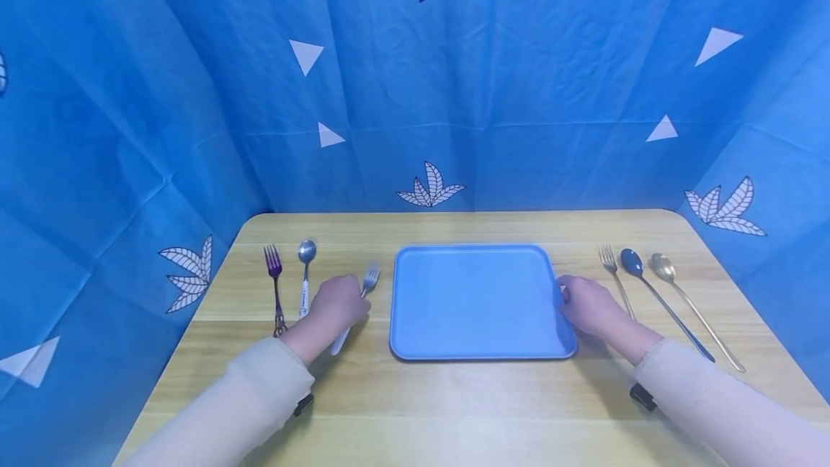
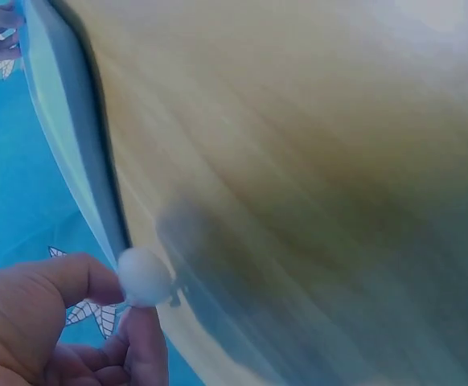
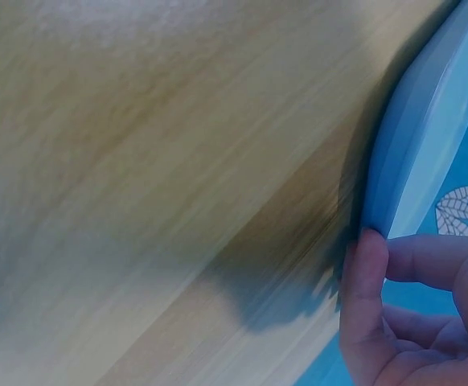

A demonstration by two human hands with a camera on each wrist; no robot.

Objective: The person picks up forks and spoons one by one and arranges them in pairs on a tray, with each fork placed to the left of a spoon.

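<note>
My left hand (image 1: 338,300) pinches a fork (image 1: 370,279) with a white handle, left of the blue tray (image 1: 476,301). Its silver tines point away from me and look slightly blurred. In the left wrist view the rounded white handle end (image 2: 144,277) shows between thumb and finger. On the tray's right side, my right hand (image 1: 588,304) pinches the rim. The right wrist view shows thumb and index finger meeting at the tray's edge (image 3: 387,193). The tray lies flat on the wooden table, with nothing on it.
Left of the left hand lie a purple fork (image 1: 275,276) and a white-handled spoon (image 1: 306,258). Beyond the right hand are a gold fork (image 1: 609,261), a dark blue spoon (image 1: 632,264) and a gold spoon (image 1: 664,269). A blue patterned cloth (image 1: 415,92) hangs behind the table (image 1: 454,409).
</note>
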